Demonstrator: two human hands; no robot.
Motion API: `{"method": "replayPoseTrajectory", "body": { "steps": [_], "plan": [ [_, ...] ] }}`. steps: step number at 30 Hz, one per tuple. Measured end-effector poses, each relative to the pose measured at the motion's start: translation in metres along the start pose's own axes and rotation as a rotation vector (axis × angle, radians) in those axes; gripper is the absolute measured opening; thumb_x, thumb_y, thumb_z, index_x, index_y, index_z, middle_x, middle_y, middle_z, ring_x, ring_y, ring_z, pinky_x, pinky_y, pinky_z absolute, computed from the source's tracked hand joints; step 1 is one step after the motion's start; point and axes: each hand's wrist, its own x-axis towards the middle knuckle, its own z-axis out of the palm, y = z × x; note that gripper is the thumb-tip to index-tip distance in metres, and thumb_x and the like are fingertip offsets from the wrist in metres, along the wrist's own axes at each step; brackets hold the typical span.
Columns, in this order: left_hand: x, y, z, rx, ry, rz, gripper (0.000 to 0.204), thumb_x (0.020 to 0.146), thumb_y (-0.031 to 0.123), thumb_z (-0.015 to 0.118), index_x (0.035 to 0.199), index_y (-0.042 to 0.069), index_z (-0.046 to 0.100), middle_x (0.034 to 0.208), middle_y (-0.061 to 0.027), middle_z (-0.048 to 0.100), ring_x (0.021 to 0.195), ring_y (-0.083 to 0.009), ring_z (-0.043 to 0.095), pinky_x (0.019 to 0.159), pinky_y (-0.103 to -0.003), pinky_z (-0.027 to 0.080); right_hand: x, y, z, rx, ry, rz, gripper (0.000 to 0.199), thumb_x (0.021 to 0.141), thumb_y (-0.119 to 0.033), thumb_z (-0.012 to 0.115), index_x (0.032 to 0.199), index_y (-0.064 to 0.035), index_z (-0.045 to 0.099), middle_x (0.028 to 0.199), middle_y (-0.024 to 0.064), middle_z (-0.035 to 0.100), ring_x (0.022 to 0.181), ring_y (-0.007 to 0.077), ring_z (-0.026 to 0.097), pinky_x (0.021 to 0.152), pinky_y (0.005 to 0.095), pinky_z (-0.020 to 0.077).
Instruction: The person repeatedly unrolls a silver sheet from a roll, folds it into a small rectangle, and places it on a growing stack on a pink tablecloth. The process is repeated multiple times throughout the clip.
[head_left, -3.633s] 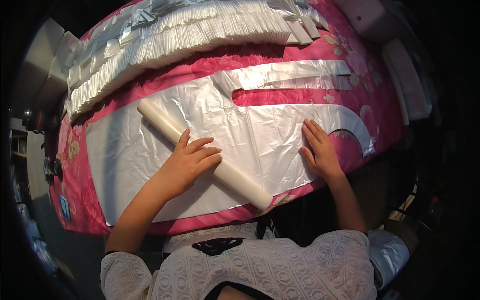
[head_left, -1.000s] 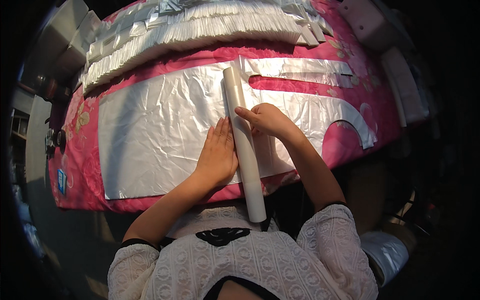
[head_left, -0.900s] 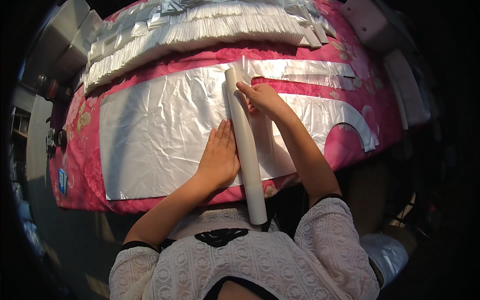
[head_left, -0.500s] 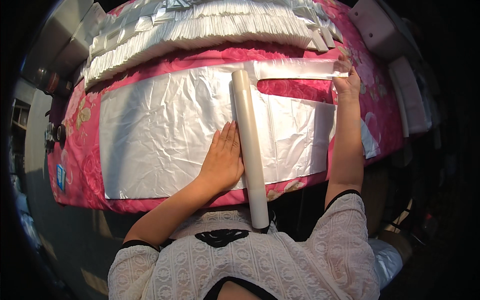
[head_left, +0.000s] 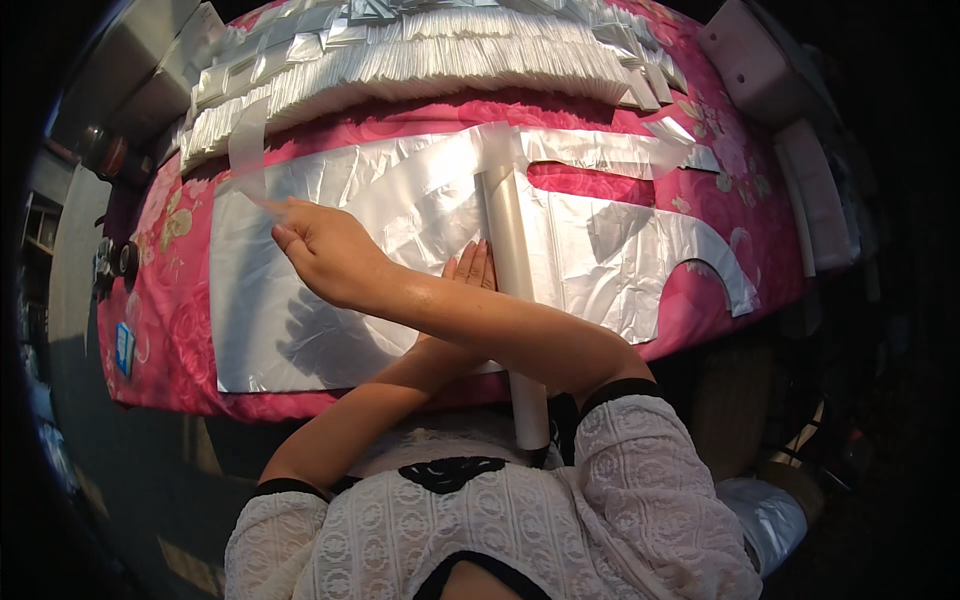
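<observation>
- Pink floral cloth (head_left: 160,330) covers the counter, with dark floor and shelving falling away at 9 o'clock.
- At 11 o'clock, rows of folded white plastic pieces (head_left: 420,60) are stacked along the far edge of the counter.
- Silvery plastic sheet (head_left: 300,300) lies flat across the cloth, wrinkled, reaching from 9 o'clock toward 3 o'clock.
- Right hand (head_left: 320,245) crosses over the left forearm and sits at about 10 o'clock of centre, its fingers pinched on a thin strip of clear film (head_left: 248,150) that rises up from the fingertips.
- Left hand (head_left: 472,272) lies flat near centre, fingers pressed together and pointing to 12 o'clock, palm down on the sheet and touching the left side of the roll; the right arm hides most of it.
- Cream-coloured roll (head_left: 510,260) runs from 12 o'clock to 6 o'clock across the sheet, its near end overhanging the counter edge by the person's chest.
- Right of the roll, the sheet shows cut-out shapes (head_left: 700,270) with pink cloth visible through them, at 2 to 3 o'clock.
- Pale boxes (head_left: 760,60) sit at 1 o'clock beyond the counter corner.
</observation>
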Motion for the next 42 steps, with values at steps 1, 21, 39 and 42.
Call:
{"method": "replayPoseTrajectory", "body": {
  "steps": [1, 21, 39, 42],
  "plan": [
    [0.002, -0.004, 0.018, 0.042, 0.016, 0.042, 0.065, 0.082, 0.024, 0.046, 0.131, -0.015, 0.028, 0.139, -0.0282, 0.03, 0.132, -0.0371, 0.027, 0.108, -0.05, 0.018, 0.003, 0.02, 0.033, 0.003, 0.052, -0.146, 0.03, 0.089, -0.014, 0.045, 0.114, 0.0007, 0.052, 0.107, 0.0206, 0.057, 0.108, 0.0421, 0.048, 0.093, 0.0427, 0.0364],
    [0.062, -0.029, -0.044, -1.491, 0.241, -0.535, 0.045, 0.092, 0.02, 0.039, 0.129, -0.005, 0.037, 0.132, -0.0153, 0.041, 0.121, -0.0248, 0.042, 0.101, -0.035, 0.033, -0.183, 0.0, -0.138, -0.671, 0.058, 0.032, 0.045, 0.08, -0.018, 0.062, 0.12, -0.0004, 0.051, 0.125, 0.0165, 0.05, 0.119, 0.0349, 0.044, 0.098, 0.0414, 0.0379],
    [0.022, -0.123, -0.145, -1.463, 0.213, -0.823, 0.04, 0.092, 0.026, 0.046, 0.12, -0.003, 0.046, 0.117, -0.0158, 0.056, 0.106, -0.0194, 0.056, 0.09, -0.029, 0.045, -0.098, 0.019, -0.046, -0.645, -0.661, -0.226, 0.053, 0.09, -0.041, 0.044, 0.128, -0.0046, 0.047, 0.127, 0.0106, 0.051, 0.132, 0.0295, 0.029, 0.11, 0.0479, 0.015],
    [-0.041, -0.137, -0.17, -1.349, 0.259, -0.864, 0.038, 0.093, 0.025, 0.045, 0.119, -0.002, 0.047, 0.115, -0.015, 0.056, 0.101, -0.0178, 0.057, 0.088, -0.028, 0.045, -0.085, -0.019, 0.018, -0.093, -0.827, -0.307, 0.048, 0.089, -0.037, 0.05, 0.118, 0.0019, 0.053, 0.117, 0.0207, 0.056, 0.118, 0.0328, 0.047, 0.098, 0.0399, 0.0376]
  ]
}}
